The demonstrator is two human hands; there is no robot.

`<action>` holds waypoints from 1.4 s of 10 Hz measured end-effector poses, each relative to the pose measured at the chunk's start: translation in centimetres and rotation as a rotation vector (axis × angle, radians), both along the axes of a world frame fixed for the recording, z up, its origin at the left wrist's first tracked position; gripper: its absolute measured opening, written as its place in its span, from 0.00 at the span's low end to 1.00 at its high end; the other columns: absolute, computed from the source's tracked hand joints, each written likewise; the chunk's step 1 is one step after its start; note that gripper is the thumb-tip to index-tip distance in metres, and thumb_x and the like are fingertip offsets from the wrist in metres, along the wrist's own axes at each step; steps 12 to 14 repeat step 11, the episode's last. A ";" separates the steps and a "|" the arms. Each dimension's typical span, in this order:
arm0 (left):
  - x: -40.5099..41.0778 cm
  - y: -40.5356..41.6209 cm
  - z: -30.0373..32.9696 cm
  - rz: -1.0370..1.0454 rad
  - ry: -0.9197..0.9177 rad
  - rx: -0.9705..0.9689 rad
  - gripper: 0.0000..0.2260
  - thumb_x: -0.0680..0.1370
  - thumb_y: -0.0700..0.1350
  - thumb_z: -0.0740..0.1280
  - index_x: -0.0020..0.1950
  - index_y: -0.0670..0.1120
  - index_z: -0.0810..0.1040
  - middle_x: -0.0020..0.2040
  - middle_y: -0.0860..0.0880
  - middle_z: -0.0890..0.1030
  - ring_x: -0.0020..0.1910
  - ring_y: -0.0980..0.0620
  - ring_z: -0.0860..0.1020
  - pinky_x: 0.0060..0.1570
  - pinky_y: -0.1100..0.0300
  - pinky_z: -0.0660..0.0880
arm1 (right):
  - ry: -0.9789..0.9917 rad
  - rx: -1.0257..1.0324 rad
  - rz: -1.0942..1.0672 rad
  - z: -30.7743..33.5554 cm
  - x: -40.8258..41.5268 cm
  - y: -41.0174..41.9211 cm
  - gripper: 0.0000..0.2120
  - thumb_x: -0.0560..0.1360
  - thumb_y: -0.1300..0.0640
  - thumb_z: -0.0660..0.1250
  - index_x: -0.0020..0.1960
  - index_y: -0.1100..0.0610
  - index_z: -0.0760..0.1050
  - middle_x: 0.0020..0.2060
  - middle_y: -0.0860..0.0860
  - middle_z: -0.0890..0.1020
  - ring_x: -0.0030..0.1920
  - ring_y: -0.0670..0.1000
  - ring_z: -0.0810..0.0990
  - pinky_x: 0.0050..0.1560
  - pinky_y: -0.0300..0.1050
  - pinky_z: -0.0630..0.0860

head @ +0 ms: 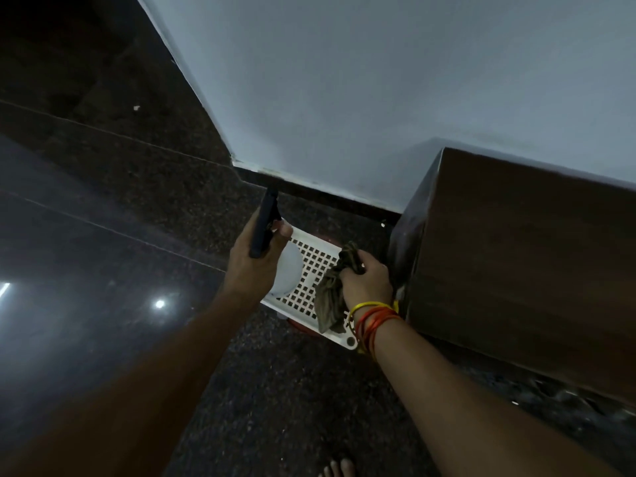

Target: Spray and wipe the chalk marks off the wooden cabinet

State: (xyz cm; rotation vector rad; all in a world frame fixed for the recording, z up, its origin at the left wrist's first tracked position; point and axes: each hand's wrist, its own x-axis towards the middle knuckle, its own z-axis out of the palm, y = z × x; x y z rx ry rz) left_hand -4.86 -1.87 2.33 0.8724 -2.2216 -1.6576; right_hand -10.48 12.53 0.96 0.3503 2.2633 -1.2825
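Spray bottle and cloth held beside dark brown wooden cabinet [516, 263].
Left hand [253, 266] grips black-nozzled white spray bottle [287, 270]; right hand [366, 278] clutches olive rag [332, 297]; spraying judged next, aim needed.

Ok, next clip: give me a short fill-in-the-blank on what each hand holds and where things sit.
1. The right hand grips a crumpled ____.
2. The left hand holds a white bottle with a ____ spray head.
3. Both hands are above a white perforated ____ on the floor.
4. The wooden cabinet stands on the ____ side of the right hand.

Missing words: cloth; black; tray; right
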 end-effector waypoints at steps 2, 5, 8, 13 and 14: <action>-1.4 -0.8 -3.4 -0.060 -0.036 -0.006 0.09 0.80 0.48 0.65 0.60 0.56 0.73 0.55 0.43 0.80 0.58 0.44 0.78 0.62 0.39 0.73 | -0.078 0.022 -0.047 -4.3 -0.8 -1.3 0.20 0.75 0.63 0.63 0.66 0.53 0.74 0.62 0.54 0.79 0.63 0.57 0.76 0.64 0.44 0.69; -1.7 -0.9 -7.0 -0.107 -0.068 -0.038 0.12 0.75 0.56 0.63 0.59 0.63 0.70 0.52 0.43 0.80 0.53 0.48 0.78 0.57 0.42 0.76 | -0.175 0.049 0.010 -9.4 -1.3 -2.0 0.23 0.76 0.63 0.62 0.71 0.58 0.68 0.67 0.56 0.74 0.67 0.57 0.72 0.71 0.50 0.67; 0.1 -0.9 -7.5 -0.166 -0.090 -0.025 0.30 0.75 0.60 0.68 0.74 0.53 0.65 0.61 0.56 0.78 0.55 0.67 0.76 0.58 0.55 0.76 | -0.245 0.146 0.169 -10.6 -0.2 -1.6 0.38 0.76 0.57 0.65 0.78 0.50 0.48 0.72 0.57 0.66 0.71 0.59 0.67 0.72 0.53 0.63; 2.0 0.7 -8.1 0.075 -0.314 0.000 0.46 0.66 0.59 0.75 0.78 0.49 0.57 0.76 0.44 0.65 0.74 0.45 0.65 0.69 0.39 0.68 | -0.132 0.087 0.199 -7.1 0.3 -0.4 0.35 0.75 0.60 0.63 0.78 0.50 0.53 0.71 0.55 0.68 0.71 0.55 0.68 0.71 0.49 0.66; 2.0 0.7 -8.1 0.075 -0.314 0.000 0.46 0.66 0.59 0.75 0.78 0.49 0.57 0.76 0.44 0.65 0.74 0.45 0.65 0.69 0.39 0.68 | -0.132 0.087 0.199 -7.1 0.3 -0.4 0.35 0.75 0.60 0.63 0.78 0.50 0.53 0.71 0.55 0.68 0.71 0.55 0.68 0.71 0.49 0.66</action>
